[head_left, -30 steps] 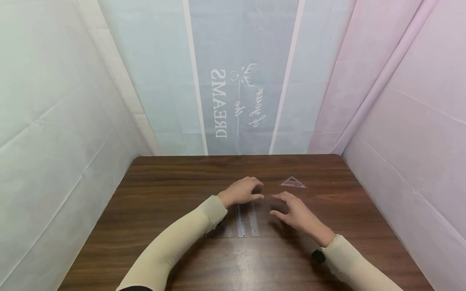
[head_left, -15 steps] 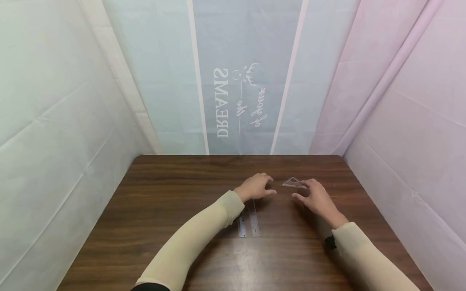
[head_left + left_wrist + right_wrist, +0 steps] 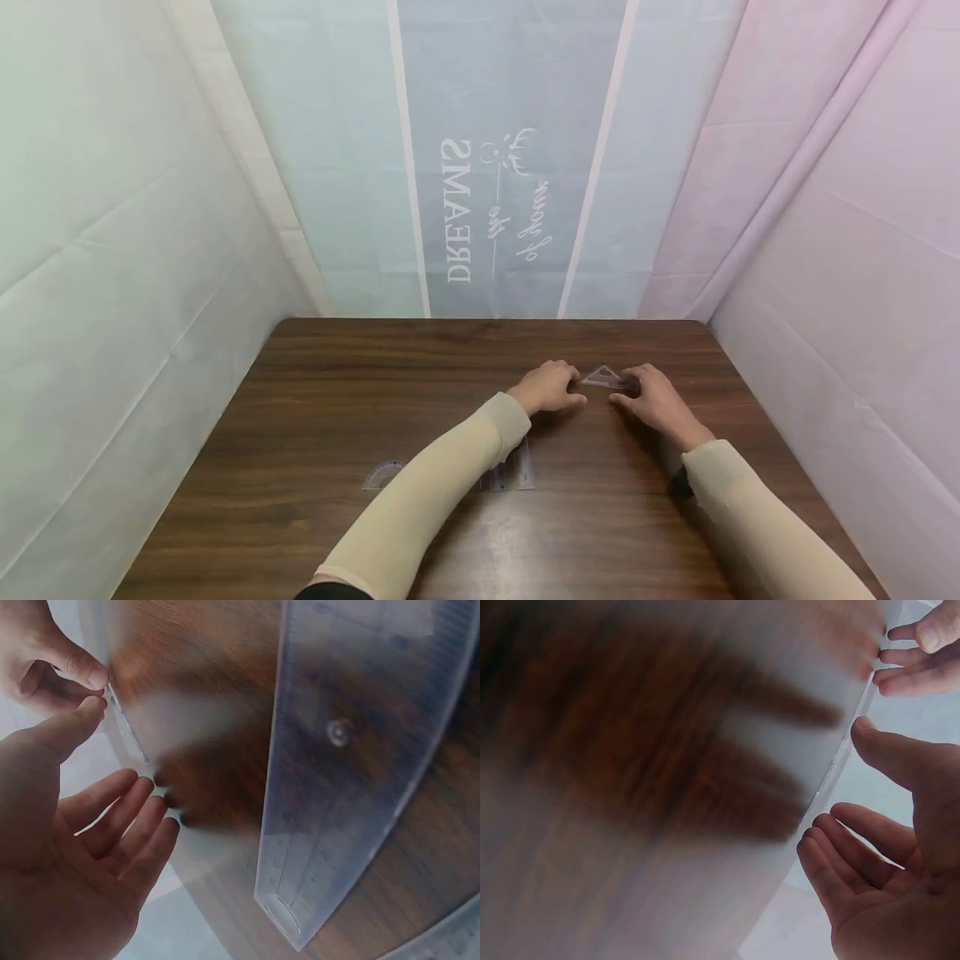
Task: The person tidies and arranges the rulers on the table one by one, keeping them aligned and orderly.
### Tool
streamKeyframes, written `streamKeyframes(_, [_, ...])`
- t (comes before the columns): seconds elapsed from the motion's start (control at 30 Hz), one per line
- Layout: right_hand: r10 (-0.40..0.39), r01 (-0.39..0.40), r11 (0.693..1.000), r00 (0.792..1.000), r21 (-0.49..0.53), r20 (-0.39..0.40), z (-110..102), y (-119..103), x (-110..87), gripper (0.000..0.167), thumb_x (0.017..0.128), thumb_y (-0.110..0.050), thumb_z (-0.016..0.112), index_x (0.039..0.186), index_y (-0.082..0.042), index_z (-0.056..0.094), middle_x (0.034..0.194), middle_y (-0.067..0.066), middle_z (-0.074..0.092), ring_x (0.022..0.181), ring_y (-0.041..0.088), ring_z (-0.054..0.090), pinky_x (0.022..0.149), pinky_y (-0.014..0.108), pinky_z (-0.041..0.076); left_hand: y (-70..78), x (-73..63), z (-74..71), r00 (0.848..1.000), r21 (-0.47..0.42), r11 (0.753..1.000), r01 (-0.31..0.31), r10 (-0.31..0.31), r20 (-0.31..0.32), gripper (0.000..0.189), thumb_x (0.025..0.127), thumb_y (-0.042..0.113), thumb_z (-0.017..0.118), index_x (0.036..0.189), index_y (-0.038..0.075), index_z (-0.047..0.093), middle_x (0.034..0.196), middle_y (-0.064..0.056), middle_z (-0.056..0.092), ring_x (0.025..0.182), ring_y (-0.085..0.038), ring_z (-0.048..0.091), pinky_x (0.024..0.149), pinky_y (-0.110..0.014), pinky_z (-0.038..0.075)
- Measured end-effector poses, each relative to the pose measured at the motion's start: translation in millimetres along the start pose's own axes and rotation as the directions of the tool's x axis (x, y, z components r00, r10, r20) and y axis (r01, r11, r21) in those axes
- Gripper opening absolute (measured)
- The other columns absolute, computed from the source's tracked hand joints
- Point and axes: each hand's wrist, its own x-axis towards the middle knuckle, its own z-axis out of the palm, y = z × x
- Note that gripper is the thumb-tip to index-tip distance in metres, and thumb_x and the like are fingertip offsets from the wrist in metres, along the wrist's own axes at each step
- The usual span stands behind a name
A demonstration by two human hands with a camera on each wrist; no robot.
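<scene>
A small clear set square [image 3: 602, 377] lies flat toward the back right of the table, seen nearly edge-on in the right wrist view. My left hand [image 3: 551, 387] is at its left corner, fingers spread loosely and thumb apart from them. At the right corner is my right hand [image 3: 660, 402], its fingertips touching or very close to the plastic, with a gap between thumb and fingers. Beneath the left forearm lie two clear rulers, one ruler [image 3: 524, 468] showing its near end and another ruler [image 3: 498, 479] mostly covered by the sleeve.
A clear protractor [image 3: 384, 475] lies on the left of the brown wooden table [image 3: 300, 417], partly behind the left sleeve. Light cloth walls stand at both sides, and a printed curtain [image 3: 517, 275] hangs behind the table's far edge.
Both hands have moved right and farther back, to either side of the set square. The left forearm now uncovers the protractor and covers more of the rulers. The set square has stayed about in place.
</scene>
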Motion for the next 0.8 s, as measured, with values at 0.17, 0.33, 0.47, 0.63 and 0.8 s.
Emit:
streamKeyframes(0.17, [-0.001,0.001,1.000,1.000,-0.016,0.012,0.3,2.6,5.9,0.050,0.096,-0.019,0.084,0.129,0.014,0.067,0.117,0.028,0.065,0.107,0.042,0.064,0.095,0.062,0.052,2.8,6.4,2.1,1.000,0.013,1.000,-0.003,0.003,-0.008,0.054,0.106,0.049,0.068,0.149,0.018,0.063,0.149,-0.001,0.061,0.137,-0.019,0.056,0.110,-0.032,0.050])
streamKeyframes(0.33, [0.004,-0.003,1.000,0.999,-0.020,0.036,1.7,2.2,12.2,0.048,0.096,-0.017,0.083,0.128,0.015,0.067,0.112,0.026,0.064,0.101,0.039,0.064,0.090,0.060,0.053,4.0,10.0,1.1,1.000,0.066,0.998,0.012,-0.011,-0.022,0.054,0.105,0.049,0.068,0.151,0.020,0.062,0.151,0.001,0.059,0.137,-0.018,0.055,0.110,-0.031,0.049])
streamKeyframes(0.47, [0.005,-0.003,0.999,0.998,-0.039,0.061,3.4,2.3,16.1,0.045,0.098,-0.017,0.081,0.126,0.014,0.069,0.109,0.023,0.063,0.097,0.036,0.064,0.088,0.058,0.054,5.7,13.0,2.5,0.999,0.095,0.995,0.043,-0.040,-0.033,0.054,0.106,0.048,0.067,0.151,0.020,0.061,0.151,0.002,0.059,0.136,-0.017,0.055,0.108,-0.029,0.050])
streamKeyframes(0.63, [0.023,-0.019,0.998,0.997,-0.057,0.076,1.8,4.3,16.0,0.044,0.097,-0.016,0.082,0.126,0.015,0.069,0.105,0.022,0.063,0.096,0.036,0.064,0.088,0.058,0.054,12.9,21.6,8.3,0.998,0.130,0.990,0.061,-0.057,-0.035,0.057,0.105,0.049,0.068,0.153,0.020,0.060,0.148,0.003,0.059,0.130,-0.015,0.056,0.104,-0.027,0.050])
streamKeyframes(0.8, [0.020,-0.017,0.998,0.999,-0.059,0.045,1.0,-0.4,16.1,0.040,0.097,-0.014,0.082,0.122,0.016,0.071,0.103,0.023,0.063,0.093,0.036,0.064,0.086,0.058,0.054,14.9,26.0,12.5,0.994,0.174,0.980,0.099,-0.089,-0.064,0.055,0.105,0.050,0.068,0.153,0.024,0.061,0.149,0.006,0.057,0.132,-0.012,0.054,0.106,-0.024,0.048])
